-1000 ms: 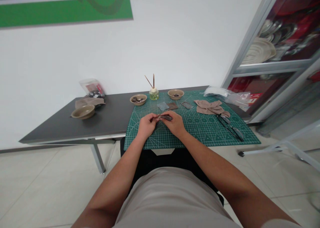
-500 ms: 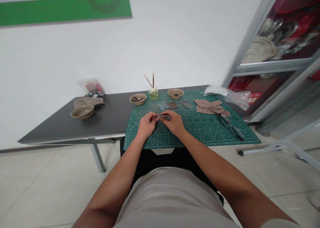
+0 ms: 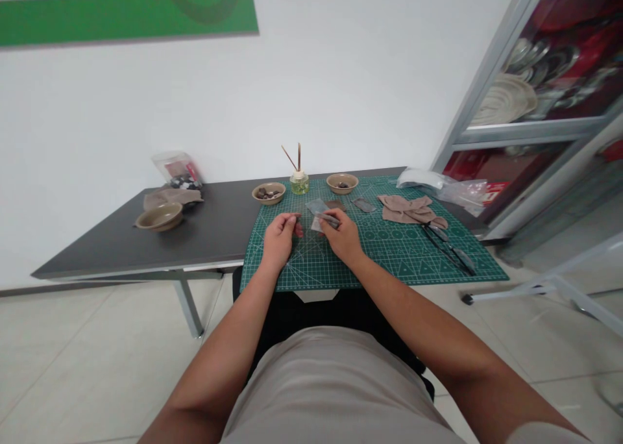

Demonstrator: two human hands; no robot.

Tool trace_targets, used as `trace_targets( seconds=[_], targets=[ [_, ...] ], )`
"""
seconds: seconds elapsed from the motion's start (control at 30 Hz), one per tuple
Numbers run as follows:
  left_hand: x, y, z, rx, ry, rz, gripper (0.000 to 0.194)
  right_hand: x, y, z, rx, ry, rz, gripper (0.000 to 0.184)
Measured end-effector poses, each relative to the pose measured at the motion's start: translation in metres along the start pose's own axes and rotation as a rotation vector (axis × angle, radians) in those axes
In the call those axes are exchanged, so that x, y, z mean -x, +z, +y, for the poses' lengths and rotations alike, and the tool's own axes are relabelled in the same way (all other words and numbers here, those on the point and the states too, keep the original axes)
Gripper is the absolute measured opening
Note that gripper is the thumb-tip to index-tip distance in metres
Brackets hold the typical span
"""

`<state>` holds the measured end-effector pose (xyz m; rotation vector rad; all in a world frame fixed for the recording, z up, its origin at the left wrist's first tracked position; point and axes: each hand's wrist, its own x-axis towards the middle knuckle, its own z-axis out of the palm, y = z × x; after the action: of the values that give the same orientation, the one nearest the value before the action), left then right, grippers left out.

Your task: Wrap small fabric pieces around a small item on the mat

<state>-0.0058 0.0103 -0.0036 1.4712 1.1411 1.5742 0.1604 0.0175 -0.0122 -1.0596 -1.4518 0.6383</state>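
Observation:
My right hand (image 3: 341, 235) grips a bent grey sheet (image 3: 317, 224) that looks like sandpaper, over the green cutting mat (image 3: 384, 252). To its left, and apart from it, my left hand (image 3: 280, 239) is closed with thumb and forefinger pinched together. Whatever the pinch holds is too small to make out. Just beyond the hands lie a blue-grey sheet (image 3: 316, 205) and a brown sheet (image 3: 335, 204), with a dark grey piece (image 3: 364, 204) to their right.
Two tan bowls, one at left (image 3: 261, 200) and one at right (image 3: 342, 190), hold small dark pieces beside a reed diffuser (image 3: 299, 183). A brown cloth (image 3: 406, 209) and eyeglasses (image 3: 450, 249) lie right. Another bowl (image 3: 159, 218) stands on the dark table (image 3: 214, 233).
My hands were together at the grey sheet. Now they are apart: the left has drawn back leftward, and the right keeps the sheet, its pale face showing.

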Motion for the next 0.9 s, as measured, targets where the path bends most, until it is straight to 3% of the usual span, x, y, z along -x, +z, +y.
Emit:
trace_targets(
  seconds=[0.1, 0.23, 0.57, 0.67, 0.9],
  targets=[
    [-0.002, 0.0, -0.006, 0.209, -0.093, -0.006, 0.026, -0.002, 0.0, -0.002, 0.028, 0.035, 0.005, 0.017],
    [-0.002, 0.001, -0.006, 0.325, -0.131, -0.003, 0.034, -0.004, 0.001, -0.008, 0.0, 0.079, -0.014, 0.015],
    [-0.008, -0.002, 0.009, 0.332, -0.232, -0.052, 0.03, -0.02, 0.003, -0.011, -0.084, 0.03, -0.045, 0.025],
    [-0.011, -0.005, 0.008, 0.282, -0.201, -0.084, 0.031, -0.02, 0.006, -0.012, -0.047, -0.069, -0.05, 0.025],
    [-0.01, -0.01, -0.005, 0.16, -0.107, -0.075, 0.031, -0.004, 0.015, -0.018, 0.288, -0.282, -0.157, 0.027]
  ],
)
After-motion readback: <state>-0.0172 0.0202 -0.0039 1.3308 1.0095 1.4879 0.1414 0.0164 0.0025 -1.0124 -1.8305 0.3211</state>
